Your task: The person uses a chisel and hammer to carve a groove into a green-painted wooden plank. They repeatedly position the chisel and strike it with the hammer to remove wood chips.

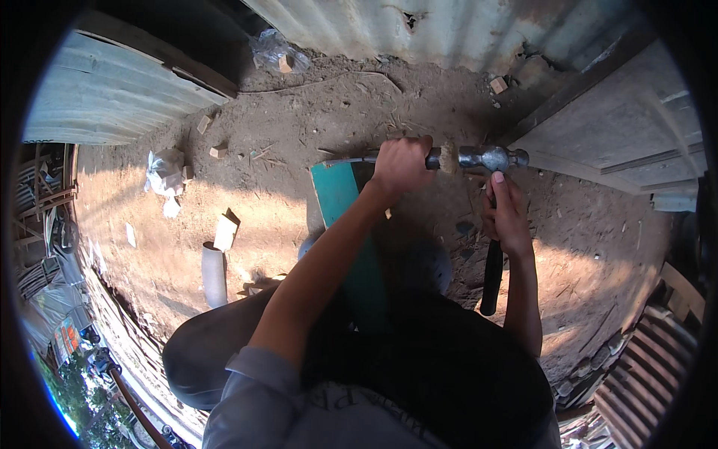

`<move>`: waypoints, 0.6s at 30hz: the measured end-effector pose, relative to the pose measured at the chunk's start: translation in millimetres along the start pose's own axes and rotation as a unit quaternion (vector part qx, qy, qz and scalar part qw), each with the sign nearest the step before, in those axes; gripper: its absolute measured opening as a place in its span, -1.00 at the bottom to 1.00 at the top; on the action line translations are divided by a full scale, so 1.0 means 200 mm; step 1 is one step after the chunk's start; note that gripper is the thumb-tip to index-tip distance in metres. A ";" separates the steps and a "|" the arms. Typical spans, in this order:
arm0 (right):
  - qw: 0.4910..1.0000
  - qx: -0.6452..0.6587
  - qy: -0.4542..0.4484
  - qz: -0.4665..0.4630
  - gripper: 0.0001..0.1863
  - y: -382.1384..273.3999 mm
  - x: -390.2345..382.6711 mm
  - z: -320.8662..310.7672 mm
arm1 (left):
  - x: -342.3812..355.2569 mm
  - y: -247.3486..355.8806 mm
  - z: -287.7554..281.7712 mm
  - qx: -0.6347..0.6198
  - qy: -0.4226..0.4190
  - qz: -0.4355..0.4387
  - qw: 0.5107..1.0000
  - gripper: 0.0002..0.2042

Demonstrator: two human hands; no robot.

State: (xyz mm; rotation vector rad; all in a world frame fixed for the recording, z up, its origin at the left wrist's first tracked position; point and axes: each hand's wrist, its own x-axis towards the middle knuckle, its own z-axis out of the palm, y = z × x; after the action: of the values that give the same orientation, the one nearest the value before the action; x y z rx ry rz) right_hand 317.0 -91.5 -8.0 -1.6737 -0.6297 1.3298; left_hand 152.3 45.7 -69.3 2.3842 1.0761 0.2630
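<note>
My left hand (404, 165) is closed around a chisel (432, 159), whose thin metal blade reaches left over the end of a green board (336, 194). The butt of its handle looks pale and frayed. In my right hand (508, 213), fingers wrapped round, is a hammer (491, 277) with a black handle and a rounded metal head. The hammer head lies in line with the chisel's butt, at or very close to it; contact cannot be made out. Below my left forearm the board runs back toward my lap, partly hidden.
Corrugated metal sheets (464, 37) stand at the far side, with a panel (621, 127) at the right. On the dirt floor lie a crumpled plastic bag (166, 172), several small wood blocks (218, 151) and a grey cylinder (214, 273). Ribbed sheeting (647, 367) lies lower right.
</note>
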 end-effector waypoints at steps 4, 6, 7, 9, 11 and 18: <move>0.984 0.114 0.123 0.054 -0.58 0.04 -0.02 -0.06 | 0.03 0.01 -0.07 -0.023 -0.083 0.015 0.996 -0.79; 0.966 0.151 0.188 0.093 -0.58 0.04 -0.02 -0.08 | 0.02 -0.01 -0.09 -0.044 -0.134 0.038 0.989 -0.77; 0.967 0.151 0.188 0.087 -0.58 0.05 -0.02 -0.10 | 0.01 -0.01 -0.09 -0.059 -0.161 0.044 0.984 -0.76; 0.967 0.150 0.192 0.070 -0.57 0.05 -0.03 -0.12 | 0.00 -0.02 -0.06 -0.074 -0.187 0.065 0.977 -0.75; 0.965 0.154 0.197 0.072 -0.58 0.06 -0.06 -0.11 | -0.02 -0.03 -0.04 -0.071 -0.186 0.090 0.976 -0.73; 0.959 0.155 0.221 0.089 -0.59 0.11 -0.11 -0.09 | -0.14 0.01 -0.07 -0.033 -0.152 0.091 0.984 -0.72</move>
State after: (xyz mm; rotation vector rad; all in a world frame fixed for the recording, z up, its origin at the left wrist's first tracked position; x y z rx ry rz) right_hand 324.4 -125.3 -16.0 -1.7115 -0.0063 1.0549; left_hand 129.4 27.9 -54.4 2.3691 0.7002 -0.0056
